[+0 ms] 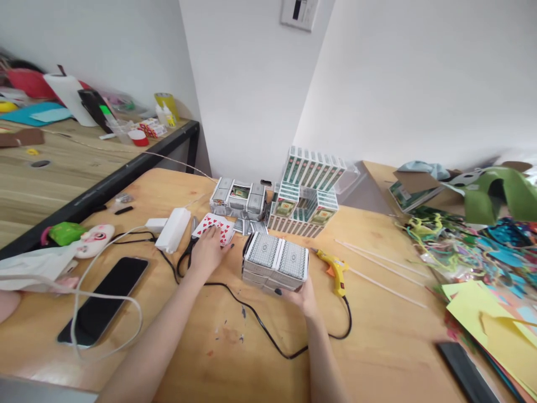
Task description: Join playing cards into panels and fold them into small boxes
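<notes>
Here, the right hand (pixel 302 299) grips a card-covered block (pixel 274 258); the left hand (pixel 207 249), loosely open, rests on playing cards (pixel 227 228). Beyond, stacked card boxes (pixel 312 169) hide their contents.

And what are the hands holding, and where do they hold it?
The right hand holds the playing-card block by its lower right end. The left hand touches the heart cards; whether it grips them cannot be told.

- Bright, diffuse light — only soft shadows on the desk (pixel 373 358) around the right grip (pixel 305 299)
- White wall (pixel 419 84) beyond the grip pale, low-contrast
- Craft scraps (pixel 474 252) far right of it blurred — edge-stretched
</notes>
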Available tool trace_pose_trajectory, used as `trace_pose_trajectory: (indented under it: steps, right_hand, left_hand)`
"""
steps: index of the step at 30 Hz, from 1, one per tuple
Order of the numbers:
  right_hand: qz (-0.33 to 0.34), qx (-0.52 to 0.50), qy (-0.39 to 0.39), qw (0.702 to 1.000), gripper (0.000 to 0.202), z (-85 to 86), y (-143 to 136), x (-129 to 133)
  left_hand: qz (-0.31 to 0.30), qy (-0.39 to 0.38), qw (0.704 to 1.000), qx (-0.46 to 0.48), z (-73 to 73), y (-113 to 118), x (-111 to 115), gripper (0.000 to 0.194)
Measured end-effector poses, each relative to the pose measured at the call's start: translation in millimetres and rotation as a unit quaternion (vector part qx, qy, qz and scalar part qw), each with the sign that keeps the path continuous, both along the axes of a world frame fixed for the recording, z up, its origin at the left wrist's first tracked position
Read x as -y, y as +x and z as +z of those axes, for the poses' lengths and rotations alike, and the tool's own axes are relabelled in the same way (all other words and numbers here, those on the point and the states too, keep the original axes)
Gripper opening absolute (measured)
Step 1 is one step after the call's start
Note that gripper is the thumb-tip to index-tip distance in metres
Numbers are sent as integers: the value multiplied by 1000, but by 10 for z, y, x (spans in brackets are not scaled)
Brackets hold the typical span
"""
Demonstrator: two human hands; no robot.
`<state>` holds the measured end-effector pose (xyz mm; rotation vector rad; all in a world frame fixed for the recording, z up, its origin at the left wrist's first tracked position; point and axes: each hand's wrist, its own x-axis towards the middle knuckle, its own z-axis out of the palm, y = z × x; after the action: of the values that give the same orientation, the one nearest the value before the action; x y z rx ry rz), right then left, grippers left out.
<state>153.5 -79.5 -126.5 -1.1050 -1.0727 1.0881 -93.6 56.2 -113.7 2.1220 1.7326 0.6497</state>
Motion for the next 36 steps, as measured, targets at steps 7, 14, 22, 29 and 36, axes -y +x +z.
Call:
trace_pose_trajectory:
  steps: [7, 14, 22, 29, 36]
  right_hand:
    - [5, -6, 8, 1000, 60, 14, 5, -9]
    - [-18, 29, 23, 999, 55, -83, 74, -24]
    - [-54, 96, 91, 990, 103, 191, 78, 7]
    - [-279, 311, 224, 880, 98, 749, -246, 318]
    - [-112, 367, 244, 891, 99, 1088, -597, 422]
  left_hand:
    - [0, -17, 1000, 2, 48, -18, 24, 39]
    - [35, 4, 993, 117, 132, -169, 108, 33]
    - [60, 9, 920, 388, 617, -58, 626, 30]
    - [-37, 31, 881, 471, 1106, 34, 1046, 25]
    - [-249, -20, 863, 439, 1145, 286, 1384, 32]
